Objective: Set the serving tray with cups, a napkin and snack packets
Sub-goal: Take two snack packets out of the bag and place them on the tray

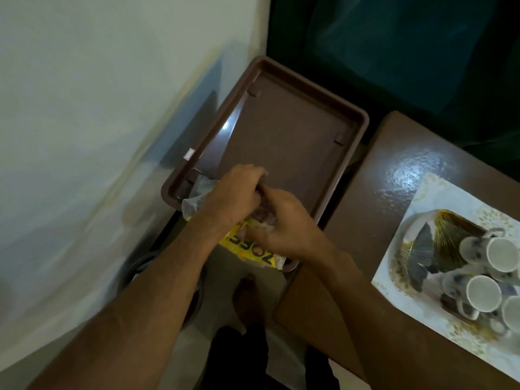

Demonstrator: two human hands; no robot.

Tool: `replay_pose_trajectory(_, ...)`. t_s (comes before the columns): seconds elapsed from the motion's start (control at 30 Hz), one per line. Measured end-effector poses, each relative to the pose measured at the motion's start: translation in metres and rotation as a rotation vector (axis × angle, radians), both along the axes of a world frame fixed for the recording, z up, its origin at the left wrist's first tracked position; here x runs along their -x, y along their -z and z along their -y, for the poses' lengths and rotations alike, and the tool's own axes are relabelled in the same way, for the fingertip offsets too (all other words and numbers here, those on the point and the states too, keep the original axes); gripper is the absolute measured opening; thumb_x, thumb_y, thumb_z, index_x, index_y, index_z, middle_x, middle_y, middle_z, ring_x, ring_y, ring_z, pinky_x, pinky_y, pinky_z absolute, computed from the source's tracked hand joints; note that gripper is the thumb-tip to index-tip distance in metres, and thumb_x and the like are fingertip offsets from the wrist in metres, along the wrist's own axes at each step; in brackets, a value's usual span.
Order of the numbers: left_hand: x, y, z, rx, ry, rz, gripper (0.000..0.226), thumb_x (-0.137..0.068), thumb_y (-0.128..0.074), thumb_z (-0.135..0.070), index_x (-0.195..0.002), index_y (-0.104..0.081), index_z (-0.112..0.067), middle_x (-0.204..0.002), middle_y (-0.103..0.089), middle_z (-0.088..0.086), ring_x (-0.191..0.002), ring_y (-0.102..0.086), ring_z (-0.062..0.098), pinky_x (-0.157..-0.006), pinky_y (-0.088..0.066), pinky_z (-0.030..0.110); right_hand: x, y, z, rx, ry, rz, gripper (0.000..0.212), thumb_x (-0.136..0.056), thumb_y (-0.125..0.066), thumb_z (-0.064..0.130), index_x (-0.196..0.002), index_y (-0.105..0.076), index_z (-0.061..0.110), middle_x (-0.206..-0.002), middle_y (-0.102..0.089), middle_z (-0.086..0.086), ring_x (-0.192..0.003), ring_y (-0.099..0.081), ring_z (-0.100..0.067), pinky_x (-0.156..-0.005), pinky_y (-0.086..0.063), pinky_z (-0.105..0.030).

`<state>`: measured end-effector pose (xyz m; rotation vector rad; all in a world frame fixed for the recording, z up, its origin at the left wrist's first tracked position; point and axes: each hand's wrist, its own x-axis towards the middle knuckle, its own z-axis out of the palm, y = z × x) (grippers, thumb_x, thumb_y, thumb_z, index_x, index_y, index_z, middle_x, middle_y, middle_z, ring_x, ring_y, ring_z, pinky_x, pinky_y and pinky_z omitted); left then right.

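Note:
A brown rectangular serving tray lies ahead of me, its far part bare. At its near end both hands are on a yellow and clear snack packet. My left hand grips the packet's clear upper part. My right hand holds its middle, fingers curled over it. Several white patterned cups lie on their sides on a gold and grey plate at the right, over a white patterned napkin.
The cups and napkin rest on a dark brown table right of the tray. A pale wall runs along the left. A dark green surface lies beyond the tray. My bare foot shows below.

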<state>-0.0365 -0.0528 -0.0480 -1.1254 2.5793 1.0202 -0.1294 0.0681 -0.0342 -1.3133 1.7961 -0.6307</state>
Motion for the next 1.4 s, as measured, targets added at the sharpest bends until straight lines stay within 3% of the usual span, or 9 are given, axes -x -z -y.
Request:
replay_pose_trajectory(0.07,-0.003,0.007,0.004,-0.006,-0.024,0.006,0.047,-0.092,-0.058,0.006,-0.136,-0.065,-0.009,-0.133,-0.068,0.010,-0.127,-0.060,0.025,-0.108,-0.049,0.035,-0.013,0.004,0.002,-0.185,-0.124,-0.105,0.129,-0.064,-0.074,0.079,-0.161,-0.017,0.017,-0.153,-0.044,-0.002,-0.134,-0.047,-0.024,-0.110,-0.046,-0.051)
replay_pose_trajectory(0.17,-0.005,0.012,0.006,-0.014,-0.035,0.013,0.041,-0.096,-0.059,0.003,-0.134,-0.066,-0.009,-0.132,-0.069,0.009,-0.123,-0.065,0.022,-0.104,-0.049,0.029,-0.018,0.013,0.000,-0.256,-0.170,-0.211,0.143,-0.066,-0.083,0.069,-0.163,0.009,0.020,-0.162,-0.028,-0.003,-0.143,-0.035,-0.026,-0.116,-0.039,-0.052)
replay_pose_trajectory(0.53,0.017,0.000,0.009,0.219,-0.216,-0.251,0.029,-0.104,-0.055,-0.008,-0.130,-0.067,-0.009,-0.127,-0.070,0.006,-0.121,-0.064,0.019,-0.104,-0.054,0.034,0.020,0.017,0.008,-0.118,0.402,0.088,0.054,-0.078,-0.090,0.028,-0.125,-0.068,0.013,-0.089,-0.069,0.017,-0.071,-0.071,0.003,-0.070,-0.061,-0.019)
replay_pose_trajectory(0.63,0.019,0.001,-0.002,0.343,-0.354,-0.319,0.031,-0.105,-0.053,-0.018,-0.134,-0.062,-0.011,-0.136,-0.064,0.006,-0.130,-0.057,0.018,-0.111,-0.047,0.033,0.035,0.025,0.013,-0.126,0.524,0.032,0.046,-0.085,-0.083,0.030,-0.127,-0.070,0.014,-0.098,-0.074,0.007,-0.089,-0.072,-0.007,-0.080,-0.061,-0.026)
replay_pose_trajectory(0.77,0.014,0.013,-0.014,0.203,-0.653,-0.414,0.043,-0.107,-0.047,-0.035,-0.143,-0.052,-0.013,-0.142,-0.057,0.006,-0.136,-0.052,0.020,-0.113,-0.047,0.044,0.043,0.025,0.017,-0.072,0.686,-0.077,0.021,-0.100,-0.066,0.028,-0.111,-0.076,0.013,-0.084,-0.068,0.011,-0.081,-0.068,-0.003,-0.063,-0.042,-0.006)
replay_pose_trajectory(0.93,0.011,0.023,-0.021,0.032,-0.793,-0.402,0.048,-0.106,-0.053,-0.028,-0.151,-0.045,-0.014,-0.145,-0.053,0.003,-0.136,-0.051,0.015,-0.111,-0.051,0.038,0.035,0.009,0.018,-0.013,0.500,-0.038,0.061,-0.089,-0.073,0.057,-0.135,-0.061,0.018,-0.115,-0.069,0.008,-0.100,-0.064,0.000,-0.082,-0.054,-0.020)
replay_pose_trajectory(1.07,0.010,0.026,-0.022,0.115,-0.827,-0.248,0.063,-0.094,-0.070,-0.012,-0.151,-0.044,-0.012,-0.158,-0.039,0.008,-0.147,-0.038,0.020,-0.120,-0.039,0.034,0.031,0.020,0.018,-0.028,0.302,-0.317,0.055,-0.084,-0.080,0.035,-0.133,-0.060,0.022,-0.116,-0.071,-0.001,-0.104,-0.069,-0.021,-0.076,-0.046,-0.027)
replay_pose_trajectory(1.3,0.005,0.029,-0.026,-0.149,-1.102,-0.295,0.083,-0.080,-0.083,-0.013,-0.145,-0.032,-0.012,-0.139,-0.049,0.009,-0.106,-0.060,0.020,-0.074,-0.046,0.017,0.036,0.020,0.022,-0.086,0.348,-0.246,0.056,-0.086,-0.082,0.028,-0.135,-0.058,0.015,-0.120,-0.071,-0.006,-0.108,-0.069,-0.026,-0.078,-0.045,-0.027)
replay_pose_trajectory(1.4,0.005,0.030,-0.022,-0.320,-1.168,-0.298,0.078,-0.077,-0.088,-0.016,-0.137,-0.038,-0.011,-0.129,-0.062,0.011,-0.100,-0.065,0.021,-0.075,-0.057,0.031,0.032,0.022,0.023,-0.059,0.402,-0.429,0.068,-0.084,-0.079,0.022,-0.143,-0.048,0.011,-0.129,-0.062,-0.012,-0.118,-0.060,-0.031,-0.091,-0.051,-0.039)
